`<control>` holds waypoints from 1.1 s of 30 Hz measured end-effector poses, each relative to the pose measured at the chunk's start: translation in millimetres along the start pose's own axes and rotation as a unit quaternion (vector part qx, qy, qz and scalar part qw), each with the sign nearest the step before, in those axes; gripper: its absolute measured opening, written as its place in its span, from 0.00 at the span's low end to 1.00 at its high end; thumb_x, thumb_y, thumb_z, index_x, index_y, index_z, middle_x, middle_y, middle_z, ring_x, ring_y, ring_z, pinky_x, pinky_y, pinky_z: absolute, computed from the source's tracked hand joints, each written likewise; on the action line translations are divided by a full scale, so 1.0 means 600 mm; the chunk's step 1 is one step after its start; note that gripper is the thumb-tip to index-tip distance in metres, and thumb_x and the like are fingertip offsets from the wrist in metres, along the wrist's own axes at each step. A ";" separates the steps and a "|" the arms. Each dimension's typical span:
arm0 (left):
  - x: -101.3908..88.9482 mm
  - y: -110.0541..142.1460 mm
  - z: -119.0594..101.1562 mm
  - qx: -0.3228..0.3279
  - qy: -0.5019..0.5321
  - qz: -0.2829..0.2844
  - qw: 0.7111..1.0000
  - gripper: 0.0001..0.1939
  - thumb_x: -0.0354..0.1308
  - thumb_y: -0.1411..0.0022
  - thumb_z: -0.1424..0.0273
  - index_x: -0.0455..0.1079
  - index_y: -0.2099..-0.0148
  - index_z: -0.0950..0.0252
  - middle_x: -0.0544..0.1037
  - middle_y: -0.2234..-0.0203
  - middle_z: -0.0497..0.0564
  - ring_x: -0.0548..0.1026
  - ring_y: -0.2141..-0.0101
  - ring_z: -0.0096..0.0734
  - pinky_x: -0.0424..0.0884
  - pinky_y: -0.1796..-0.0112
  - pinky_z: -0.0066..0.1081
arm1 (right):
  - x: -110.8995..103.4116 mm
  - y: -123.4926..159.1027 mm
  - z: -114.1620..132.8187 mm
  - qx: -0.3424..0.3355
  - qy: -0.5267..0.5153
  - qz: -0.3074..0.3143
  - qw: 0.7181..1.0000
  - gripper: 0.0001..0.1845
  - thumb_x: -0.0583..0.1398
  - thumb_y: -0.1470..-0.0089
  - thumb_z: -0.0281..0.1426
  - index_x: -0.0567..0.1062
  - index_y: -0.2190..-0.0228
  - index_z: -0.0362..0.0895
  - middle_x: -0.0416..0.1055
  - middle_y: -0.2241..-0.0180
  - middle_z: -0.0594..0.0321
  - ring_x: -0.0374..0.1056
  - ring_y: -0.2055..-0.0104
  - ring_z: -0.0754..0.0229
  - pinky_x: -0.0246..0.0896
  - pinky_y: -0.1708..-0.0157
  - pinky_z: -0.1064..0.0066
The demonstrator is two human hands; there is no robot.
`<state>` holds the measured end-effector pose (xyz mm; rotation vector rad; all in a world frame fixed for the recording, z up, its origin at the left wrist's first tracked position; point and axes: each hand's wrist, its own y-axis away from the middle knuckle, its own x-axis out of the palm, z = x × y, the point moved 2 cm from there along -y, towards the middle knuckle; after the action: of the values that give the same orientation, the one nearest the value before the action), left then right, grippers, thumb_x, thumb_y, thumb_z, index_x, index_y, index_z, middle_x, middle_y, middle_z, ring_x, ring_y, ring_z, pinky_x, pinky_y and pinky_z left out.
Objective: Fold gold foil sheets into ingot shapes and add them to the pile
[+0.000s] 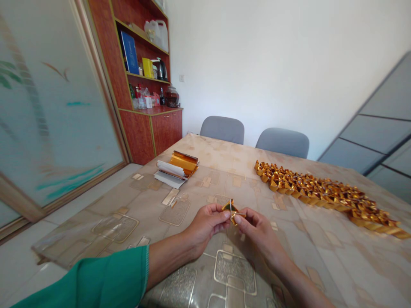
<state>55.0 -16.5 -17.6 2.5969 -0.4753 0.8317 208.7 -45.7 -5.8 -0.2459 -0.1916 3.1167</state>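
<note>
Both hands meet above the near middle of the table. My left hand (pixel 210 222) pinches the left side of a small folded piece of gold foil paper (pixel 231 207), thumb on top. From the other side, my right hand (pixel 255 226) grips the same piece between thumb and fingers. Its top stands up in a point with a pale edge; the fingers hide its lower part. Further off to the left lies a stack of gold foil sheets (pixel 183 161) with white backs, curled up. On the right, long rows of folded gold foil pieces (pixel 305 186) stand packed together.
A patterned plastic cloth covers the table (pixel 128 239). Two grey chairs (pixel 222 128) stand at its far side, by the white wall. Left of them is a red-brown cabinet (pixel 167 130) with a kettle and bottles. A frosted sliding door (pixel 54 107) is at the far left.
</note>
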 end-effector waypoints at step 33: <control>0.002 -0.001 0.002 -0.070 0.127 -0.001 0.989 0.04 0.61 0.38 0.81 0.74 0.66 0.71 0.81 0.70 0.54 0.79 0.71 0.27 0.76 0.64 0.27 | 0.007 0.024 0.024 -0.267 0.322 -0.081 0.905 0.03 0.61 0.43 0.29 0.70 0.66 0.48 0.69 0.70 0.63 0.65 0.69 0.57 0.61 0.70 0.68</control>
<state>56.8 -16.7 -17.6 2.3219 -0.4398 1.0715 202.2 -61.7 6.0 -1.1566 -0.9741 2.5615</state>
